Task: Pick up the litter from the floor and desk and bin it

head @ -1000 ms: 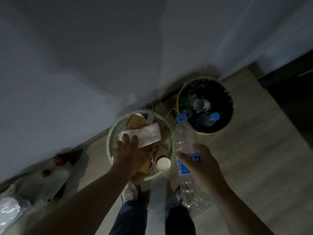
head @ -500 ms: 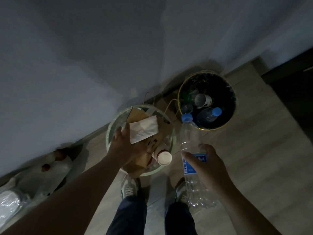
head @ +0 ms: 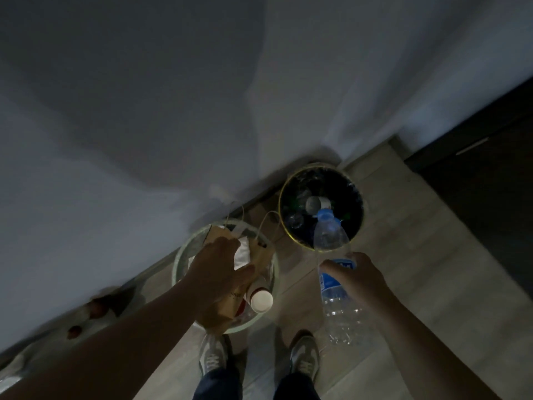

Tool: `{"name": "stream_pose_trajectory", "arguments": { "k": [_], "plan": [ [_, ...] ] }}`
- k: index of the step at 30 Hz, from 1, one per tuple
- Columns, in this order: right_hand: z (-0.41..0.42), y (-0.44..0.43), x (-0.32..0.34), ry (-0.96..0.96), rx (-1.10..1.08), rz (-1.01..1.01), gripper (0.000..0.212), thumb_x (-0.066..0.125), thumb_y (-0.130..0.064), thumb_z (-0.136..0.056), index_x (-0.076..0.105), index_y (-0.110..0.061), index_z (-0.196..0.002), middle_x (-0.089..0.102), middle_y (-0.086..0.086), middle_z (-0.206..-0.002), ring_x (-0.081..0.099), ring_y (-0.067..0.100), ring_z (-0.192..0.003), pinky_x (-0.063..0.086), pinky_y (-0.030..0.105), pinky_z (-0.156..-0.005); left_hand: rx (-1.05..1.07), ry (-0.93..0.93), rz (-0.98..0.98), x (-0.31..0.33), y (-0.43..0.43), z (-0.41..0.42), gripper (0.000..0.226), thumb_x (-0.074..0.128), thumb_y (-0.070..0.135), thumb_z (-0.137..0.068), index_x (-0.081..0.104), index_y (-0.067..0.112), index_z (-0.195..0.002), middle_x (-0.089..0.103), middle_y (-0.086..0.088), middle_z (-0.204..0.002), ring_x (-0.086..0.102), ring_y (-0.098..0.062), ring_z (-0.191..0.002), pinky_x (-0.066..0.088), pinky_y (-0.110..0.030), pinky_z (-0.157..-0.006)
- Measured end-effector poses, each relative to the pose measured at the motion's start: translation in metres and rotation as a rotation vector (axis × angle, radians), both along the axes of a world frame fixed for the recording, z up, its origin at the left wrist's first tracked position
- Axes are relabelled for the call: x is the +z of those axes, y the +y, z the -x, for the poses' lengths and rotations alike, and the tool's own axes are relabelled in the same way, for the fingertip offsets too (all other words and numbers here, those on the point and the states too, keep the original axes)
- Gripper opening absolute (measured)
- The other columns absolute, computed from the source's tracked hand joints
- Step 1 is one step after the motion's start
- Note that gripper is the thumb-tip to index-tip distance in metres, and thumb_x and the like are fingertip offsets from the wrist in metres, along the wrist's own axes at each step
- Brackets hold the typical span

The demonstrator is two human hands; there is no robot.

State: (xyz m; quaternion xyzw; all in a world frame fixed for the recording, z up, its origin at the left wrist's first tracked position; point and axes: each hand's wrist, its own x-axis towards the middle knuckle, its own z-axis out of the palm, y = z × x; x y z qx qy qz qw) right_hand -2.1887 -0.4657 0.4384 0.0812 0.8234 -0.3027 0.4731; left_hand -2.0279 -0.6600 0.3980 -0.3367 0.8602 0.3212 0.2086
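Two bins stand on the floor by the wall. The pale green bin [head: 180,261] holds a brown paper bag [head: 262,256] and a paper cup [head: 261,300]. My left hand [head: 217,269] is low over this bin, fingers closed on a white napkin [head: 242,254] that lies against the bag. My right hand [head: 356,277] grips a clear plastic bottle [head: 328,238] around its blue label. The bottle tilts forward, and its blue cap is over the black-lined bin [head: 356,197], which has bottles and a cup inside.
A white plastic bag [head: 95,308] with reddish items lies on the floor at the far left. A dark door or cabinet [head: 490,197] runs along the right. My shoes [head: 215,357] stand just behind the pale bin. The grey wall is close behind both bins.
My right hand has carried the bottle forward and right, so its cap is now over the black bin. My left hand has pushed the napkin lower into the pale bin.
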Motion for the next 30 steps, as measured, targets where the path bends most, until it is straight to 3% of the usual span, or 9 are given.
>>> {"name": "stream_pose_trajectory", "arguments": {
  "k": [3,7,10,13,17,19,22,27,30],
  "plan": [
    [0.033,-0.003,-0.002,0.027,0.027,0.011,0.086,0.073,-0.049,-0.046,0.058,0.001,-0.115,0.061,0.009,-0.091,0.062,0.016,-0.071,0.041,0.021,-0.045,-0.047,0.063,0.03,0.013,0.004,0.02,0.064,0.06,0.065,-0.072,0.057,0.02,-0.117,0.062,0.003,-0.112,0.057,-0.014,-0.099,0.039,-0.025,-0.081],
    [0.073,-0.018,-0.015,0.081,-0.099,0.017,0.067,0.081,-0.029,-0.071,0.045,0.001,-0.119,0.053,0.009,-0.099,0.057,0.015,-0.078,0.041,0.023,-0.05,-0.09,0.107,0.052,0.028,0.004,0.046,0.059,0.051,0.064,-0.07,0.059,0.021,-0.109,0.062,0.005,-0.101,0.059,-0.014,-0.094,0.047,-0.031,-0.084],
    [0.095,-0.029,-0.028,0.086,-0.073,-0.031,0.078,0.081,-0.031,-0.069,0.042,0.003,-0.127,0.054,0.013,-0.117,0.059,0.027,-0.1,0.05,0.033,-0.07,-0.104,0.134,0.071,0.035,0.001,0.061,0.064,0.04,0.064,-0.064,0.058,0.018,-0.106,0.058,0.002,-0.099,0.057,-0.018,-0.094,0.048,-0.034,-0.084],
    [0.109,-0.034,-0.037,0.086,-0.019,-0.057,0.078,0.083,-0.036,-0.063,0.053,0.001,-0.124,0.061,0.016,-0.118,0.063,0.029,-0.102,0.047,0.03,-0.071,-0.137,0.119,0.09,0.041,-0.001,0.076,0.062,0.045,0.055,-0.066,0.057,0.017,-0.114,0.058,-0.001,-0.109,0.057,-0.021,-0.1,0.048,-0.035,-0.089],
    [0.113,-0.027,-0.045,-0.127,-0.059,-0.043,0.105,0.086,-0.033,-0.044,0.04,-0.007,-0.135,0.056,0.017,-0.12,0.063,0.034,-0.099,0.058,0.043,-0.074,-0.179,0.122,0.101,0.042,-0.001,0.086,0.054,0.056,0.048,-0.071,0.06,0.016,-0.115,0.061,-0.001,-0.109,0.059,-0.02,-0.097,0.049,-0.031,-0.084],
    [0.106,-0.023,-0.041,-0.216,-0.108,-0.014,0.089,0.081,-0.015,-0.064,0.031,-0.011,-0.137,0.054,0.015,-0.117,0.064,0.031,-0.089,0.059,0.042,-0.068,-0.197,0.118,0.109,0.041,0.001,0.088,0.056,0.051,0.049,-0.069,0.06,0.016,-0.114,0.06,-0.001,-0.107,0.059,-0.019,-0.094,0.05,-0.031,-0.083],
    [0.097,-0.013,-0.051,-0.146,-0.166,0.024,0.071,0.07,0.002,-0.077,0.031,-0.007,-0.136,0.054,0.02,-0.119,0.064,0.028,-0.082,0.056,0.034,-0.059,-0.181,0.094,0.11,0.039,0.004,0.09,0.055,0.049,0.049,-0.067,0.06,0.017,-0.11,0.06,0.0,-0.102,0.06,-0.019,-0.087,0.052,-0.034,-0.08],
    [0.093,-0.004,-0.06,-0.075,-0.109,0.015,0.065,0.072,-0.007,-0.079,0.036,-0.007,-0.133,0.048,0.02,-0.13,0.059,0.034,-0.109,0.053,0.027,-0.054,-0.196,0.049,0.104,0.03,0.007,0.095,0.051,0.051,0.052,-0.068,0.059,0.021,-0.108,0.051,0.006,-0.095,0.058,-0.017,-0.09,0.051,-0.032,-0.08],
    [0.091,-0.002,-0.059,-0.01,-0.029,-0.011,0.064,0.072,-0.011,-0.079,0.039,-0.006,-0.133,0.051,0.018,-0.124,0.06,0.033,-0.107,0.057,0.036,-0.071,-0.181,0.078,0.105,0.026,0.009,0.094,0.045,0.056,0.05,-0.071,0.06,0.021,-0.105,0.048,0.008,-0.09,0.059,-0.016,-0.087,0.052,-0.032,-0.077]
  ]
}}
